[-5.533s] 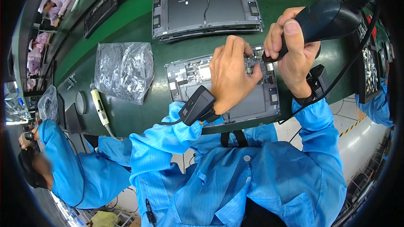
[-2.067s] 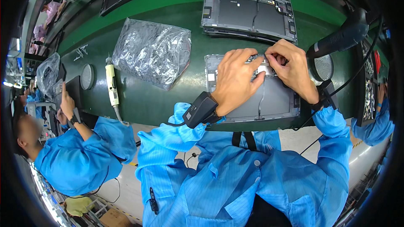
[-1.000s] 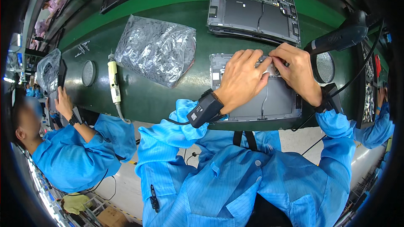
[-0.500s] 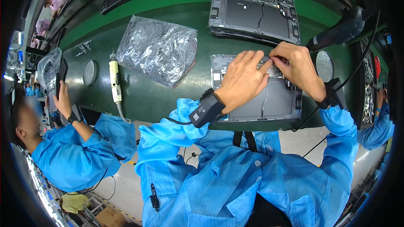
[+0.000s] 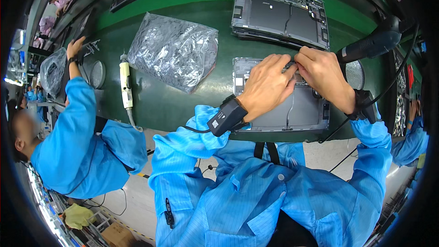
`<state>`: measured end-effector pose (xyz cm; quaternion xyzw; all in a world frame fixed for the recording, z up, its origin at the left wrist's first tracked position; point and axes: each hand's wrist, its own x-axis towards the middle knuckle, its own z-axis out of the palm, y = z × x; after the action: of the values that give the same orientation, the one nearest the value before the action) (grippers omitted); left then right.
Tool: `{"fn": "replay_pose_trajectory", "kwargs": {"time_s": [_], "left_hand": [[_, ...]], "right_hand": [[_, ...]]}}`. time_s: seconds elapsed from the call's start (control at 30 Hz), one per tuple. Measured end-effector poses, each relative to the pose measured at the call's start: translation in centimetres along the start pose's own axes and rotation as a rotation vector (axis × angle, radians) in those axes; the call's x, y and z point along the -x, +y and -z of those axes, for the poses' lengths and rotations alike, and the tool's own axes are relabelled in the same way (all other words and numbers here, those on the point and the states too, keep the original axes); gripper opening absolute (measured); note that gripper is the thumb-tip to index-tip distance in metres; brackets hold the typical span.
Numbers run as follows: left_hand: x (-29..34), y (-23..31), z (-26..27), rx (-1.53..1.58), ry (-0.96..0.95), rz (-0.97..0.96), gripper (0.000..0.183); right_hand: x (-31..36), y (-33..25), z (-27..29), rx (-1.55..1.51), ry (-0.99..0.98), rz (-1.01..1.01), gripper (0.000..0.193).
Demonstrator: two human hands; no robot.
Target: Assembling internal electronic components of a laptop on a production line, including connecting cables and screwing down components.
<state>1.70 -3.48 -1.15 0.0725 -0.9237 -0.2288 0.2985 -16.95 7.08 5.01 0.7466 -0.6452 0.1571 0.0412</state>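
My right hand (image 5: 323,74) no longer holds the black corded tool (image 5: 372,43); that now lies just past the hand on its outer side, near the round mesh dish (image 5: 355,75). Freed of it, my right hand joins my left hand (image 5: 269,82) over the far edge of the uncovered laptop base (image 5: 306,105), which lies flat on the green bench (image 5: 169,114) right in front of me, nearer to me than the stack of similar bases (image 5: 270,13). Compared with a moment ago, my right hand is turned a little more over that edge, its knuckles bunched closer to the left. My right fingertips are drawn narrow, close against those of the left; whether something small is pinched there I cannot tell, since my own knuckles cover it. My left hand arches over the circuit area with its thumb set apart from the index finger, and I cannot tell whether its tips grip anything either. I take the change to mean fine fingerwork at that one spot, with both hands needed and the tool set aside. The bagged bundle (image 5: 176,50) and the pale screwdriver (image 5: 125,84) lie untouched to my left. Beyond them, a co-worker's hand (image 5: 74,47), which was lower a moment ago, reaches out near some thin grey strips (image 5: 93,46).
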Motion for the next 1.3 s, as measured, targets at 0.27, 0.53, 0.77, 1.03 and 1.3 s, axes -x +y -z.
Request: {"fn": "replay_pose_trajectory", "kwargs": {"time_s": [0.27,0.53,0.77,1.03,1.3], "left_hand": [[0.0,0.1,0.5,0.031,-0.041,0.013,0.029],[0.0,0.1,0.4,0.000,-0.021,0.006,0.036],[0.0,0.1,0.3,-0.017,-0.003,-0.017,0.038],[-0.3,0.3,0.5,-0.011,-0.029,0.006,0.037],[-0.2,0.4,0.2,-0.060,-0.018,-0.011,0.037]], "right_hand": [[-1.0,-0.9,0.4,0.248,-0.098,0.174,0.019],[0.7,0.6,-0.3,-0.033,0.045,0.021,0.016],[1.2,0.7,-0.7,-0.378,0.109,-0.251,0.014],[0.8,0.9,-0.3,-0.335,0.067,-0.185,0.012],[0.5,1.0,-0.1,-0.283,0.061,-0.075,0.012]]}}
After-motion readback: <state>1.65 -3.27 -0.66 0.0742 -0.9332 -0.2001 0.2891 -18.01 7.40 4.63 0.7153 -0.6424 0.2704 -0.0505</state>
